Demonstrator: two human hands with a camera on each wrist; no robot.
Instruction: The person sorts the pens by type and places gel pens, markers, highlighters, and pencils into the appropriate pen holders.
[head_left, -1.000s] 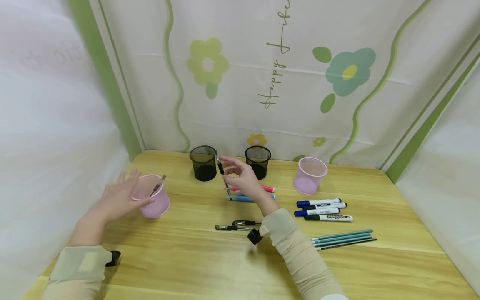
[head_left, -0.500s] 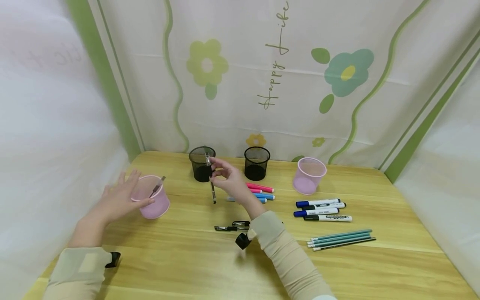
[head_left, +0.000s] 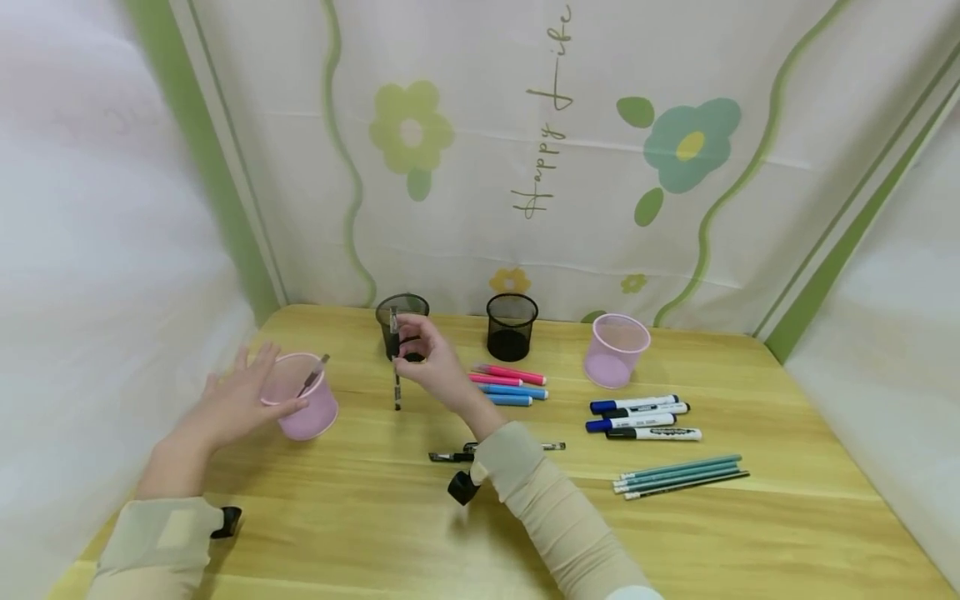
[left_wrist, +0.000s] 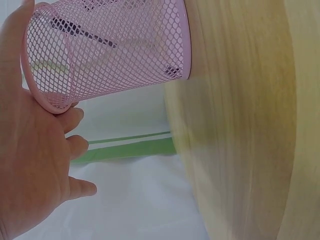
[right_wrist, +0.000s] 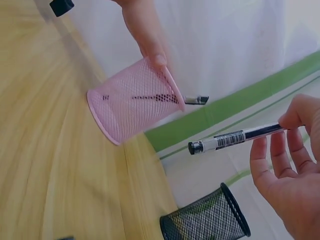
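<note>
My left hand (head_left: 236, 400) holds the pink mesh pen holder (head_left: 311, 415) by its rim, at the left of the table. A black gel pen (head_left: 315, 372) leans inside that holder, its capped end above the rim. My right hand (head_left: 438, 367) pinches another gel pen (right_wrist: 230, 139) between thumb and fingers. In the head view this pen hangs nearly upright in front of the left black mesh holder (head_left: 383, 329), apart from the pink one. Partly hidden under the right forearm, more gel pens (head_left: 447, 457) lie on the table.
A second black mesh holder (head_left: 510, 343) and another pink holder (head_left: 613, 367) stand along the back. Pink and blue felt-tip pens (head_left: 513, 390) lie in the middle. Whiteboard markers (head_left: 648, 421) and pencils (head_left: 678, 477) lie at the right. A printed curtain (head_left: 480, 167) encloses the table.
My right hand has carried the gel pen leftward, from beside the felt-tip pens to in front of the left black holder. The left hand and its pink holder have stayed put.
</note>
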